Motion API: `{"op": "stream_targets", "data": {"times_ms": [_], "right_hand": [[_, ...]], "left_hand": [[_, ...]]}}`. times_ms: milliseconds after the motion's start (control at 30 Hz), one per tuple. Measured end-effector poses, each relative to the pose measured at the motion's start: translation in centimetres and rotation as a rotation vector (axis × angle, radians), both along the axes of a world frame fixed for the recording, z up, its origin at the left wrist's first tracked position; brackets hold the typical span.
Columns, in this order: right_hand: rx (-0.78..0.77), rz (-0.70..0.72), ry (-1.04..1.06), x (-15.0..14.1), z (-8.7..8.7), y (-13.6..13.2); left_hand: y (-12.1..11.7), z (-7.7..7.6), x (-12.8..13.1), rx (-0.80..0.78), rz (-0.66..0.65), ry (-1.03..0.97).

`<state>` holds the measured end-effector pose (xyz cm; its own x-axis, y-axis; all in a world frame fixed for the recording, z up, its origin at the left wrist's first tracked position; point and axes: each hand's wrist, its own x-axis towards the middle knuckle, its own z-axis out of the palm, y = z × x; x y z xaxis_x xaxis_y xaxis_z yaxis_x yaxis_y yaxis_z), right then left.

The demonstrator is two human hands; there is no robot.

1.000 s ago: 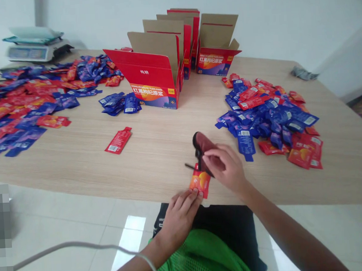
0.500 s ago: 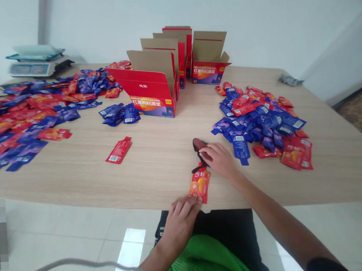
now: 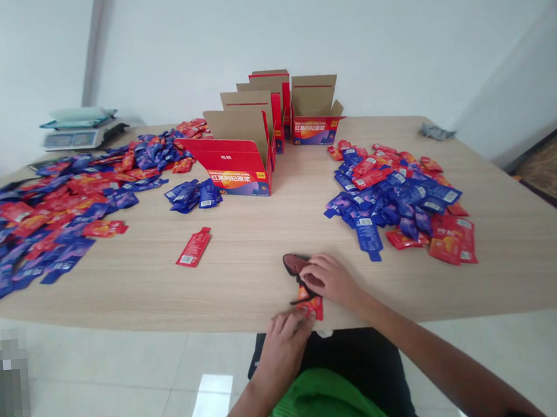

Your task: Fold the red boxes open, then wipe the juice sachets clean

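At the front edge of the table lies a red-and-orange sachet (image 3: 316, 305), partly covered. My left hand (image 3: 286, 340) has its fingers closed together on the sachet's lower left end, pressing it against the tabletop. A dark item (image 3: 294, 264) with brown, black-rimmed oval ends and thin black arms rests over the sachet's upper part; its kind is unclear. My right hand (image 3: 333, 284) is curled round the right oval of this item, with thumb and fingers pinched on it. Its thin arms reach down over the sachet, one slanting left.
A single red sachet (image 3: 193, 247) lies left of my hands. Piles of blue and red sachets spread at right (image 3: 395, 195) and far left (image 3: 71, 215). Open red cartons (image 3: 238, 167) stand at the back, near a few blue sachets (image 3: 193, 195). A scale (image 3: 82, 133) sits back left.
My right hand and the dark item have come down toward the table's front edge, covering more of the sachet. The left hand still presses its lower end. The whole view has shifted slightly.
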<state>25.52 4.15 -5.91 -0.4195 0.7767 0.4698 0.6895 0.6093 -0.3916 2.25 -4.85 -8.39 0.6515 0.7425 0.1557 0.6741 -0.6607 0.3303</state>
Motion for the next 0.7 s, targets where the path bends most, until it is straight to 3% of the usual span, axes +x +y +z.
{"op": "stream_targets", "data": {"times_ms": [167,233,333,467,533,600,700], "right_hand": [[0.078,-0.164,0.034,2.3,2.2,5.0],[0.115,-0.25,0.085,2.4,3.5,4.7],[0.109,-0.274,0.178,1.2,4.6,1.6],[-0.029,0.039,0.123,-1.2,3.3,-3.6],[-0.039,0.118,0.056,-1.5,1.9,-4.5],[-0.022,0.085,0.029,-1.1,0.8,-3.8],[0.011,-0.005,0.018,0.3,0.1,-0.4]], "left_hand": [[0.3,0.6,0.0,0.005,0.007,0.023],[0.3,0.8,0.1,0.002,0.012,0.025],[0.3,0.9,0.2,-0.006,0.021,0.018],[0.4,1.2,0.4,-0.026,0.041,0.033],[0.5,1.3,0.4,-0.036,0.041,0.047],[0.6,1.5,0.4,-0.042,0.018,0.052],[0.8,1.7,0.3,-0.044,-0.014,0.052]]}}
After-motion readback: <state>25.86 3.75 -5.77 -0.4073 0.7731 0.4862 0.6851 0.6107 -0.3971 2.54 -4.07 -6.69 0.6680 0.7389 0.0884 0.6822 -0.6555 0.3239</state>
